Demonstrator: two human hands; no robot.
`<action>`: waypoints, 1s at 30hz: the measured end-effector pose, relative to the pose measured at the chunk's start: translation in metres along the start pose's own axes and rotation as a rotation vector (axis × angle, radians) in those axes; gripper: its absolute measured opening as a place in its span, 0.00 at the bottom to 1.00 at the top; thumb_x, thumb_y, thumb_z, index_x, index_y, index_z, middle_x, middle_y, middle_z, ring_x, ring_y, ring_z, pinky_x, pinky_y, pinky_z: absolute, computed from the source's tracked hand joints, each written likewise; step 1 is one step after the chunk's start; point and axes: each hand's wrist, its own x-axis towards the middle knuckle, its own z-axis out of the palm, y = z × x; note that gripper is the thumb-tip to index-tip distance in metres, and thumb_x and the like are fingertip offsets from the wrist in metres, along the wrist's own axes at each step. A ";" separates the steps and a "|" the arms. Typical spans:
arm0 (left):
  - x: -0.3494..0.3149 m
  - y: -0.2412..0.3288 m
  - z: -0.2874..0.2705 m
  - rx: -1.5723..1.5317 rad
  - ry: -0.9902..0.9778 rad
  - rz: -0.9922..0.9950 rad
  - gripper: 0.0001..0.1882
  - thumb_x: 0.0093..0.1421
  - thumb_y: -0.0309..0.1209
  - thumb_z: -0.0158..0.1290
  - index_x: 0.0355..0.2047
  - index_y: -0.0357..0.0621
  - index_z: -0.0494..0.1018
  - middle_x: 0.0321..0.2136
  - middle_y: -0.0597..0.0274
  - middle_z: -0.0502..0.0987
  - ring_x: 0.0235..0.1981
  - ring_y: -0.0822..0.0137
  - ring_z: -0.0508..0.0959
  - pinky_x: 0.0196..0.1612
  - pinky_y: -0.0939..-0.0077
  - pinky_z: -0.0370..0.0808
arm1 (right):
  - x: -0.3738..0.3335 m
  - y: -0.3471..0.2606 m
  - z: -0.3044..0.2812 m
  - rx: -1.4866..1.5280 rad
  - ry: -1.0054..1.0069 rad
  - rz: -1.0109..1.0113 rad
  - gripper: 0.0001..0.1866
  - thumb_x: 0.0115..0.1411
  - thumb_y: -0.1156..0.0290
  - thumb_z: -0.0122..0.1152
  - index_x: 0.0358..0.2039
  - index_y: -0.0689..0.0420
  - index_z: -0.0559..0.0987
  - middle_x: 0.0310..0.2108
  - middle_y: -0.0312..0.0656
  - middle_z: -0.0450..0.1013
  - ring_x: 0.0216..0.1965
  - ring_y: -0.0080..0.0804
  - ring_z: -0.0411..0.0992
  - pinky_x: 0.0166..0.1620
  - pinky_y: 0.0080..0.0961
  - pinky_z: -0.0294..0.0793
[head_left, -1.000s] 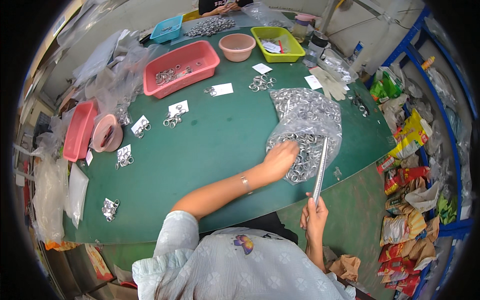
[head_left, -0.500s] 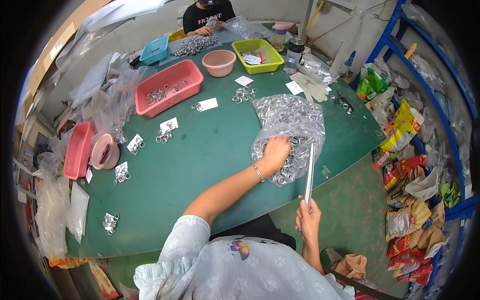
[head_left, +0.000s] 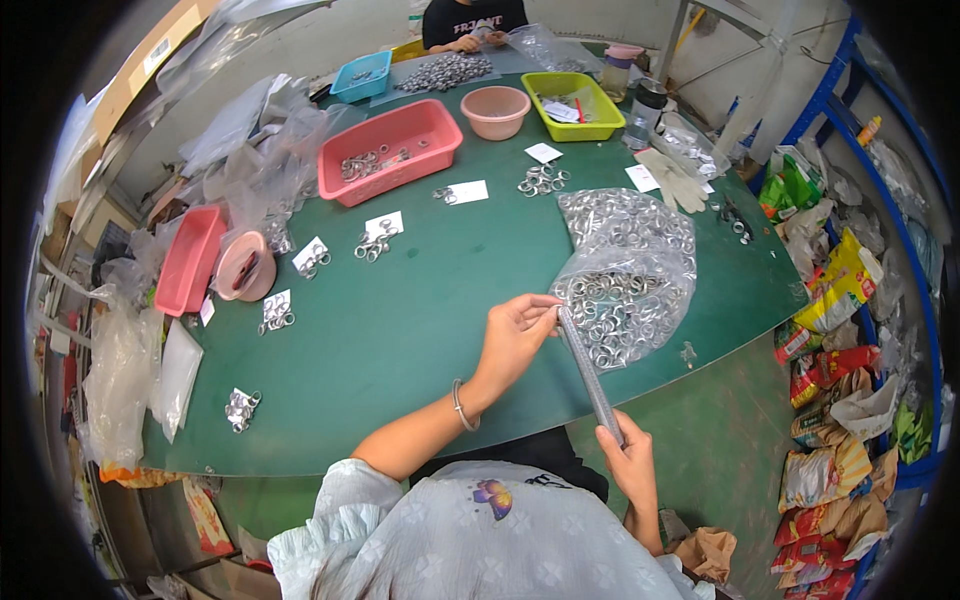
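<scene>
A tapered metal ring mandrel (head_left: 588,375) slants up from my right hand (head_left: 630,460), which is closed around its thick lower end. At the thin tip, my left hand (head_left: 512,345) pinches a small silver ring (head_left: 558,312), mostly hidden by the fingertips. Just beyond the tip lies a clear plastic bag (head_left: 640,235) full of silver rings, its mouth toward me. Small groups of rings with white paper cards lie across the green table (head_left: 430,290), among them a ring cluster (head_left: 543,180) left of the bag and another (head_left: 242,410) at the near left.
A red basket (head_left: 390,175), pink bowl (head_left: 495,112), lime basket (head_left: 575,108) and blue basket (head_left: 361,77) stand along the far side. Pale gloves (head_left: 675,180) lie right of them. Across the table a person (head_left: 465,30) handles something by a metal-parts heap (head_left: 445,72). Blue shelving (head_left: 900,170) stands right.
My left hand has come out of the bag and back to the mandrel's tip. The mandrel now leans left instead of nearly upright. The whole view has shifted slightly.
</scene>
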 end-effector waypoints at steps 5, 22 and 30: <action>-0.025 0.015 -0.012 0.040 0.064 0.044 0.12 0.60 0.23 0.49 0.43 0.30 0.72 0.35 0.59 0.78 0.36 0.76 0.76 0.36 0.85 0.73 | -0.001 -0.024 0.004 -0.109 -0.037 -0.017 0.15 0.55 0.74 0.60 0.42 0.65 0.75 0.18 0.36 0.66 0.21 0.17 0.62 0.25 0.17 0.63; -0.058 0.025 -0.021 -0.249 -0.351 -0.302 0.15 0.51 0.24 0.59 0.40 0.32 0.74 0.41 0.55 0.75 0.43 0.65 0.75 0.50 0.71 0.70 | -0.004 -0.063 0.017 -0.217 -0.090 -0.156 0.16 0.54 0.74 0.61 0.42 0.66 0.73 0.23 0.49 0.71 0.20 0.31 0.69 0.27 0.24 0.69; -0.059 0.041 -0.024 -0.244 -0.418 -0.262 0.17 0.46 0.27 0.64 0.36 0.33 0.76 0.40 0.57 0.73 0.41 0.67 0.74 0.45 0.75 0.71 | -0.005 -0.079 0.017 -0.244 -0.130 -0.230 0.15 0.54 0.73 0.61 0.42 0.63 0.73 0.20 0.48 0.69 0.18 0.38 0.68 0.24 0.27 0.67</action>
